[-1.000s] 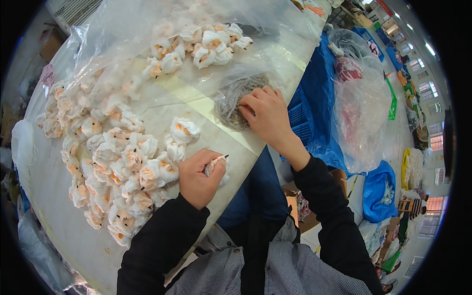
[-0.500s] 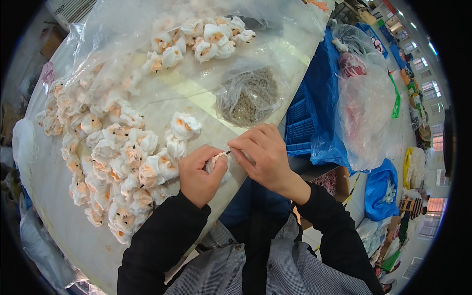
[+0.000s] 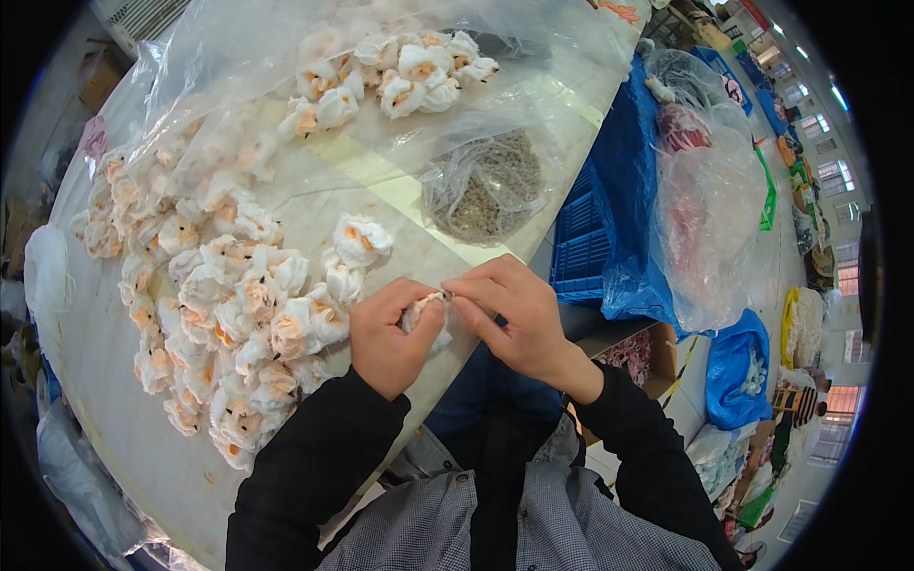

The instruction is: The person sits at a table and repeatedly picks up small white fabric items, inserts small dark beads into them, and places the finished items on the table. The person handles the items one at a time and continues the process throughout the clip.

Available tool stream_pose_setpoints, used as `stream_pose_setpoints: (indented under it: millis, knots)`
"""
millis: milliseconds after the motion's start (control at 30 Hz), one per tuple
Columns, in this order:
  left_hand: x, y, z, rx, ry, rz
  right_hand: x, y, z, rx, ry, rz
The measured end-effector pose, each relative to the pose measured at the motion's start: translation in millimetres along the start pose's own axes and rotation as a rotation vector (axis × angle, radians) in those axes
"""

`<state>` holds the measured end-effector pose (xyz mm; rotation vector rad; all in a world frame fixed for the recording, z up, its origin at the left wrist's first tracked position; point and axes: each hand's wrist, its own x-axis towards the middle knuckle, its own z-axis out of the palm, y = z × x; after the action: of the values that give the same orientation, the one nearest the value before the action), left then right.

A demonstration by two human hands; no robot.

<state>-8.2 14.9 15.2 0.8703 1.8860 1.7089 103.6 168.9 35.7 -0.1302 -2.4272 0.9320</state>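
My left hand (image 3: 395, 338) is closed around a small fluffy white plush piece (image 3: 419, 312), most of it hidden in the fist. At the piece's edge, by the left thumb tip, a tiny dark point shows. My right hand (image 3: 509, 314) meets it there, thumb and forefinger bent in a pinch; whatever lies between the fingertips is too small to make out. Left of my hands lies a heap of similar white plush pieces (image 3: 228, 314) with orange patches and thin black stubs. One loose plush piece (image 3: 362, 240) rests just beyond my left hand.
A clear bag of small greyish-brown bits (image 3: 490, 186) sits beyond my hands on the pale table (image 3: 381, 214). Clear plastic sheeting (image 3: 228, 57) covers the far side, near more plush pieces (image 3: 419, 76). Right of the table edge stand a blue crate (image 3: 579, 233) and a filled clear bag (image 3: 705, 219).
My right fingertips have shifted slightly at the plush piece's edge, and the black stub seen between the hands now shows only as a dark point. The left hand keeps its hold.
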Motion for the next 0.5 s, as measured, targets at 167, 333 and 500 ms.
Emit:
stream_pose_setpoints:
  millis: [167,333,500]
  knots:
    - [0,-2,0,0.037,-0.031,0.043,1,-8,-6,0.190,-0.071,0.238]
    - [-1,-3,-1,0.090,-0.058,0.064,13,-6,-16,0.341,-0.280,0.373]
    - [0,-5,0,0.124,-0.086,0.103,17,-1,-21,0.367,-0.392,0.408]
